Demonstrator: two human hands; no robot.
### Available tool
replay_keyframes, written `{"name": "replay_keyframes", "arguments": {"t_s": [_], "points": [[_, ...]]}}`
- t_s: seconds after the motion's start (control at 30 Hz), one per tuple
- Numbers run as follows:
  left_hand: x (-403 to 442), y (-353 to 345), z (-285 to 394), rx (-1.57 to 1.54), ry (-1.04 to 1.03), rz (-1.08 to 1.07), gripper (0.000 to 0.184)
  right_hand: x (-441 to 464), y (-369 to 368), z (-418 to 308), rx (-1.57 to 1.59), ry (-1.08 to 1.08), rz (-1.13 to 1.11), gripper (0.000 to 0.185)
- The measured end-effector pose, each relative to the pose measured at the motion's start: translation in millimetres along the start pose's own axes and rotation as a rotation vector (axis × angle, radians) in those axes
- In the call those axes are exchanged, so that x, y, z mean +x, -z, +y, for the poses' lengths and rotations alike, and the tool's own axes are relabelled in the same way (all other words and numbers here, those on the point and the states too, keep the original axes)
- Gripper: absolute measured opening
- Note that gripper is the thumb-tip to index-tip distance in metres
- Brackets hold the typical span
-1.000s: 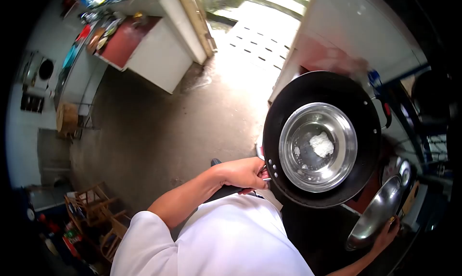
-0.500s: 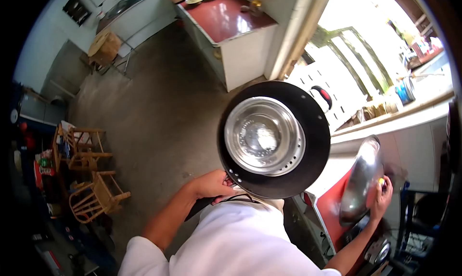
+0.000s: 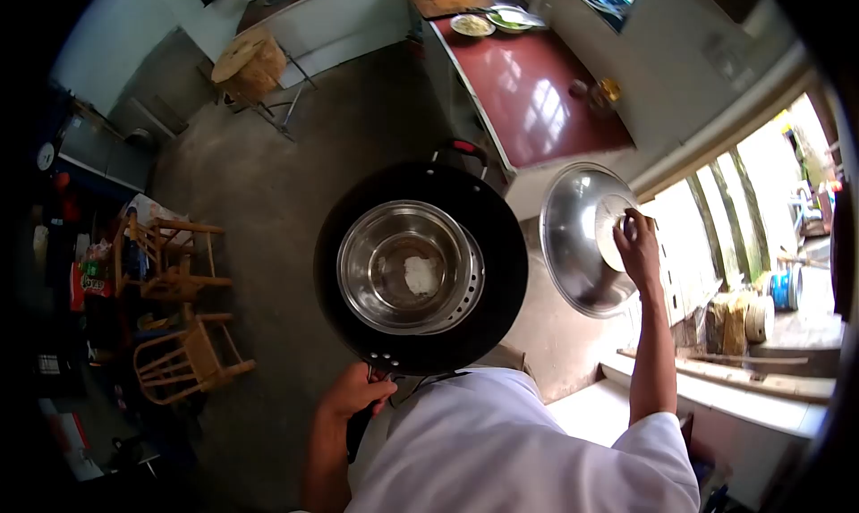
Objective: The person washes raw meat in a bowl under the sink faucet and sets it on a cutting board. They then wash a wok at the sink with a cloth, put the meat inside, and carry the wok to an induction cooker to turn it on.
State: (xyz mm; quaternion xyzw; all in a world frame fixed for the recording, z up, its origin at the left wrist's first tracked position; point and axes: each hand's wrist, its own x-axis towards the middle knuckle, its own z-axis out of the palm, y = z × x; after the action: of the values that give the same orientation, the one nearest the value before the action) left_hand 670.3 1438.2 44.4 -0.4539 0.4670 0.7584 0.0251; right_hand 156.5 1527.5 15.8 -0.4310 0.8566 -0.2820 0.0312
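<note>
My left hand is closed round the handle of a black wok, which I carry in front of my body. Inside the wok sits a round steel bowl, resting on a perforated steel steamer rack. Some white stuff, perhaps a reflection, shows at the bottom of the bowl. Over to the right, my right hand grips the knob of a domed steel wok lid. The lid is tilted and hangs apart from the wok. A red-and-black helper handle stands on the wok's far side.
Ahead is a red-topped counter bearing a bowl of greens, a plate of pale food and a jar. Wooden chairs stand at left, a chopping-block stand at back left. A bright doorway opens on the right.
My view has turned right to left across the room, bringing more of the red counter into sight. The lid has come up from over the right-hand counter to beside the wok. Both grips stay closed.
</note>
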Motion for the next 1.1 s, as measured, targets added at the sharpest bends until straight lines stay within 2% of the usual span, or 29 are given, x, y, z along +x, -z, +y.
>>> {"name": "replay_keyframes", "arguments": {"t_s": [0.07,0.1,0.17,0.2,0.23,0.27,0.3,0.4,0.43,0.5,0.53,0.6,0.7,0.8,0.83,0.87,0.9,0.97,1.0,1.03,1.07,1.1], "points": [[10,13,14,-0.047,-0.001,0.072,0.013,55,-45,0,-0.03,0.095,0.007,0.039],[23,37,40,-0.076,0.005,0.088,0.012,101,-67,-26,0.003,0.085,-0.04,0.04],[33,54,50,-0.108,0.003,0.15,0.012,134,-101,-3,-0.037,0.188,-0.087,0.041],[45,91,69,-0.133,0.007,0.201,0.015,206,-169,-39,-0.017,0.349,-0.077,0.041],[48,83,67,-0.127,0.063,0.13,0.027,195,-161,-10,-0.075,0.4,-0.057,0.042],[59,87,67,-0.145,0.041,0.072,0.028,187,-161,22,-0.127,0.362,-0.052,0.043],[92,146,95,-0.2,-0.034,0.112,0.029,269,-234,-22,-0.125,0.415,-0.043,0.045],[130,207,143,-0.167,-0.004,0.124,0.028,310,-262,-29,-0.197,0.093,-0.213,0.051],[142,225,155,-0.191,-0.049,0.114,0.017,322,-270,-40,-0.216,0.015,-0.222,0.052],[171,275,196,-0.195,-0.115,0.117,0.01,356,-319,0,-0.254,0.023,-0.125,0.051],[180,295,214,-0.189,-0.088,0.096,0.009,363,-319,-3,-0.269,0.004,-0.181,0.051],[175,275,200,-0.139,-0.043,0.073,0.01,295,-311,11,-0.303,-0.117,-0.159,0.051],[211,322,230,-0.103,-0.025,-0.015,0.011,298,-326,34,-0.308,-0.223,-0.178,0.054],[255,368,283,-0.118,-0.047,0.0,0.009,333,-343,36,-0.331,-0.368,-0.176,0.056],[268,378,308,-0.112,-0.047,0.004,0.008,348,-350,41,-0.345,-0.387,-0.17,0.056],[283,385,333,-0.064,-0.051,0.003,0.009,343,-347,55,-0.3,-0.227,-0.087,0.056],[305,399,330,-0.095,-0.069,-0.075,0.012,327,-340,69,-0.26,-0.063,-0.008,0.057],[315,411,358,-0.105,-0.046,-0.084,0.017,316,-329,37,-0.34,-0.273,-0.062,0.059],[326,416,389,-0.113,-0.017,-0.036,0.018,320,-326,38,-0.355,-0.277,-0.115,0.064],[340,425,407,-0.131,0.022,-0.003,0.015,353,-303,-29,-0.388,-0.566,-0.26,0.071],[353,434,418,-0.139,0.052,-0.001,0.015,375,-298,-55,-0.46,-0.654,-0.253,0.076],[366,443,435,-0.161,0.037,-0.013,0.019,390,-294,-68,-0.539,-0.639,-0.201,0.075]]}}
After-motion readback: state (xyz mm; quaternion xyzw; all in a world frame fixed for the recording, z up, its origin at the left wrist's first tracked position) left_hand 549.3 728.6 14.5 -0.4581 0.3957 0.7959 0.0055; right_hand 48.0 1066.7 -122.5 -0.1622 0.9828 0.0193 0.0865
